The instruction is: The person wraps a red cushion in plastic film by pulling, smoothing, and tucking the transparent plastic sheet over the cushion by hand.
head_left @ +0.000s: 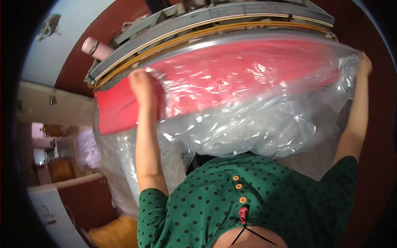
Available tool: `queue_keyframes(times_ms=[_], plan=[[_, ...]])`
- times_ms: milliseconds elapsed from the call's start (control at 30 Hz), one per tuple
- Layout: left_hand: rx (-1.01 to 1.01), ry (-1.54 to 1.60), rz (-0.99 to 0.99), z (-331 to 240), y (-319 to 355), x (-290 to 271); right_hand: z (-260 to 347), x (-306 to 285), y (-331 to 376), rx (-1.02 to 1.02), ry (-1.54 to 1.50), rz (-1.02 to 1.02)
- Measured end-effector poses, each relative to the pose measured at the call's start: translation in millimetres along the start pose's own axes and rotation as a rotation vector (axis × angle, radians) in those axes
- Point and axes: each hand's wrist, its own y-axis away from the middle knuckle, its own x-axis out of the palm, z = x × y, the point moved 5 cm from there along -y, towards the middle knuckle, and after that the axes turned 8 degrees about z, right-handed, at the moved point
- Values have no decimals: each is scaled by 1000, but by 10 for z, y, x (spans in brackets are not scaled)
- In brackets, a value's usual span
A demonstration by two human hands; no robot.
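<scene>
With the red fabric (115, 103) positioned along the near edge of the grey frame (231, 11), the clear film (248, 124) is apparently being fitted over it, gripped by the right hand (364, 65); what the closed left hand (140, 82) holds cannot be confirmed, and an even pull is probably required next.

Has pink bottle (97, 48) beside grey metal rail (198, 17), upper L — also lilac bundle (87, 149) mid-L, orange-yellow bundle (115, 234) btm. L.
</scene>
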Motion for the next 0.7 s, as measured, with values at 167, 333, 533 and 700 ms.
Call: queue_keyframes(times_ms=[167, 333, 533, 700], plan=[[0, 2, -142, 717, -632, -76, 272, 845, 286, -495, 414, -168], [5, -167, -74, 1613, -1276, -736, 463, 1910, 590, -433, 55, 9], [-39, 87, 51, 1284, -1213, -290, 398, 1849, 593, -244, -60, -3], [45, 63, -21, 1475, -1311, -561, 431, 1834, 570, -252, -47, -66]])
